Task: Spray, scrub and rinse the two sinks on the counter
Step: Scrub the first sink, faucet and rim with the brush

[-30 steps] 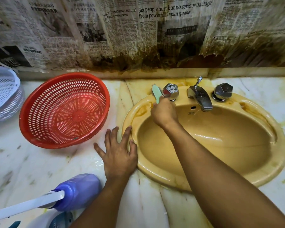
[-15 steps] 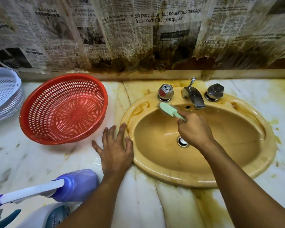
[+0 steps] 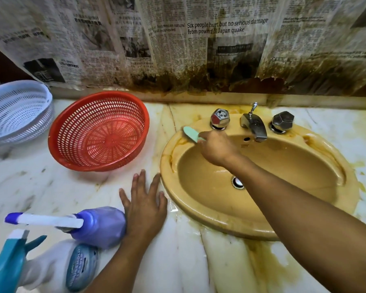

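Note:
A yellow oval sink (image 3: 336, 204) is set in the marble counter, its rim streaked with brown grime. My right hand (image 3: 217, 148) grips a small green brush (image 3: 191, 133) and holds its head on the sink's back-left rim, just left of the left tap handle (image 3: 219, 119). The spout (image 3: 254, 125) and the right tap handle (image 3: 282, 121) stand behind the basin. My left hand (image 3: 145, 205) lies flat on the counter with fingers spread, touching the sink's left edge. A white spray bottle with a teal trigger (image 3: 51, 265) stands at the lower left.
A red perforated basket (image 3: 99, 132) leans on the counter left of the sink, with a white basket (image 3: 17, 111) further left. A purple bottle with a white nozzle (image 3: 97, 226) lies beside my left wrist. Stained newspaper (image 3: 199, 49) covers the wall behind.
My right hand has carried the brush from the basin's back wall near the spout up and left onto the back-left rim. My left hand has stayed flat on the counter.

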`<action>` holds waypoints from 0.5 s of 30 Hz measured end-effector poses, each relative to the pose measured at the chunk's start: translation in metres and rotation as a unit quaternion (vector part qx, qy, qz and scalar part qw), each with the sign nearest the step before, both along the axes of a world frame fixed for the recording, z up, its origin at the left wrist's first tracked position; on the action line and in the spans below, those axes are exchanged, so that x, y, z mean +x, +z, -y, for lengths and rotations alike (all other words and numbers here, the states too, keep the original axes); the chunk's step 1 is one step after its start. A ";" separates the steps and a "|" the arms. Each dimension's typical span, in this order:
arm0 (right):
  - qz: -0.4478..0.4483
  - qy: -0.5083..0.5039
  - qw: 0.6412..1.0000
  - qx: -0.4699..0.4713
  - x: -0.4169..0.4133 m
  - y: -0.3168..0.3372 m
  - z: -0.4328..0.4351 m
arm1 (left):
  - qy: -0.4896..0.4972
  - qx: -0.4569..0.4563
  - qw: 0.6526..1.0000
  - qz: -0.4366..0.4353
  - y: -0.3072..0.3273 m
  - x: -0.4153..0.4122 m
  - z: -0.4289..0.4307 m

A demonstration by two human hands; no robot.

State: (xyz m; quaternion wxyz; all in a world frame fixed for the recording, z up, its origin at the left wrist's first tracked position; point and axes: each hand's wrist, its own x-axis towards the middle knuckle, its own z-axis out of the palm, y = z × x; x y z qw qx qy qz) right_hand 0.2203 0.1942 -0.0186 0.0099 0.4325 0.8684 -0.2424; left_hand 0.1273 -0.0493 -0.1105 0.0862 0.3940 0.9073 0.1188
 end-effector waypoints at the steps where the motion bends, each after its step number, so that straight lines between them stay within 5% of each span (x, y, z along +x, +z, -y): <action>1: 0.007 0.050 0.999 -0.012 0.002 0.002 0.011 | -0.006 -0.002 1.000 0.001 0.001 -0.003 0.002; 4: 0.027 0.114 0.993 0.001 0.014 0.004 0.025 | -0.024 0.000 1.000 -0.003 0.001 -0.008 0.009; 10: 0.029 -0.033 0.995 0.085 0.011 -0.002 -0.034 | -0.036 0.002 0.999 -0.016 -0.001 -0.008 0.014; 15: 0.006 0.175 0.984 0.002 0.020 -0.001 0.003 | -0.030 -0.004 0.999 -0.013 0.000 -0.008 0.012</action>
